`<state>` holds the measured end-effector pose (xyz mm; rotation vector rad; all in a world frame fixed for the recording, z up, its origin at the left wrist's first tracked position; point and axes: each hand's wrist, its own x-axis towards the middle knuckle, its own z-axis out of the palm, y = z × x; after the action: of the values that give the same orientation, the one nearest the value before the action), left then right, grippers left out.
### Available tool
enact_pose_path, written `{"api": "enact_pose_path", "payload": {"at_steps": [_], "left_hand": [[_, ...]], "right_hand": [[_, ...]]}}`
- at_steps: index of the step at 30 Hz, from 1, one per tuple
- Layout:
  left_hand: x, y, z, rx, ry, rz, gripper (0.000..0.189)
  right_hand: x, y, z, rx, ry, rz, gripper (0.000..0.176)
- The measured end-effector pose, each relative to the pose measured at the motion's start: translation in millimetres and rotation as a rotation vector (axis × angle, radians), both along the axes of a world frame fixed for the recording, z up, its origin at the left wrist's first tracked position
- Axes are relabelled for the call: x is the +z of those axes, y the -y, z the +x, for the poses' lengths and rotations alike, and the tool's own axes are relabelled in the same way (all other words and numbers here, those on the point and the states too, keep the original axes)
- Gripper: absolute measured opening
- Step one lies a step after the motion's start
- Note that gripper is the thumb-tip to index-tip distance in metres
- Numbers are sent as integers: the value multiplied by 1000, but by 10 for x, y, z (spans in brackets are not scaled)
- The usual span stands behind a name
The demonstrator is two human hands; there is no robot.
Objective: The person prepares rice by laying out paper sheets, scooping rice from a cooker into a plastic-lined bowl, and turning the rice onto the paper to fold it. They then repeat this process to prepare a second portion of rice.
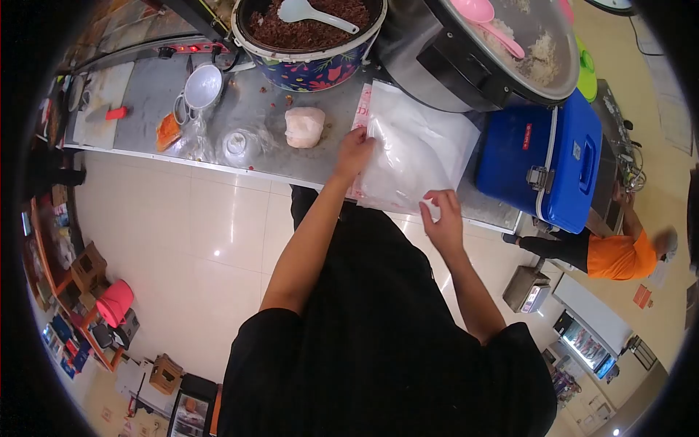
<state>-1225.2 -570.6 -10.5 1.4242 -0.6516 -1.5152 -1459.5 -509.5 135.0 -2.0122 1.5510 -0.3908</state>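
Sheets of clear and white plastic [408, 149] lie on the metal counter in front of me. My left hand [356, 151] is at their left edge, its fingers pinched on the plastic. At the lower right corner of the sheets is my right hand [443, 215], thumb and forefinger curled close together on the plastic edge. Left of my left hand sits a pale, wrapped lump [304, 127]. A patterned pot [313, 69] of dark food with a white scoop [313, 12] stands behind it.
A large cooker [437, 65] of rice with a pink scoop [495, 30] stands behind the sheets. Right of them is a blue cooler box [531, 156]. Leftward are a white strainer [203, 87], an orange packet [168, 132] and a red-handled knife [115, 113]. Another person in orange [619, 255] stands far right.
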Motion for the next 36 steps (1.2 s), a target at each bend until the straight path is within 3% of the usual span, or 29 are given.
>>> {"api": "enact_pose_path", "payload": {"at_steps": [1, 3, 5, 8, 9, 11, 12, 14, 15, 17, 18, 19, 22, 23, 26, 29, 32, 35, 36], "left_hand": [[125, 31, -17, 8, 13, 35, 34], [315, 104, -104, 16, 39, 104, 36], [212, 142, -195, 13, 278, -16, 39], [261, 132, -239, -72, 653, -109, 42], [353, 161, -239, -115, 779, -134, 43], [885, 194, -188, -228, 466, 18, 45], [1043, 190, -173, -275, 308, 100, 46], [756, 182, -259, -352, 63, -146, 50], [626, 128, -301, -380, -58, -265, 53], [561, 56, -409, -376, 503, -543, 54], [571, 57, -464, -369, 787, -678, 54], [577, 70, -503, -256, 895, -633, 71], [476, 141, -574, 70, 649, -321, 96], [319, 190, -595, 91, 622, -317, 113], [597, 157, -611, -25, 422, -81, 112], [789, 103, -646, -57, -68, 5, 106], [590, 4, -678, 0, -470, 144, 99], [583, -112, -769, 25, -786, 271, 89], [610, -133, -795, 31, -919, 308, 87]], "right_hand": [[-61, -63, -15, 19, -7, 2, 34], [-58, -96, 23, -89, -49, -274, 44], [-85, 5, -2, -198, -44, -444, 62], [40, 403, 48, -189, -14, -417, 49], [-90, 462, -57, -107, -51, -298, 47], [-399, 545, -360, 66, -123, -66, 45], [-370, 560, -416, -47, -55, 3, 43], [-337, 539, -490, -247, 78, 164, 38], [-366, 517, -540, -320, 284, 167, 38], [-433, 541, -613, -468, 702, 163, 36], [-420, 552, -610, -472, 749, 163, 36], [-400, 544, -620, -479, 796, 161, 35], [-333, 407, -582, -355, 736, 186, 41], [-320, 340, -533, -289, 682, 201, 45], [-381, 190, -253, -27, 215, -78, 55], [-518, 221, -53, -218, 91, -2, 56], [-612, 370, -307, -308, 116, -39, 38], [-131, 457, -250, -319, 563, -101, 23], [-12, 462, -281, -239, 531, -3, 23]]}}
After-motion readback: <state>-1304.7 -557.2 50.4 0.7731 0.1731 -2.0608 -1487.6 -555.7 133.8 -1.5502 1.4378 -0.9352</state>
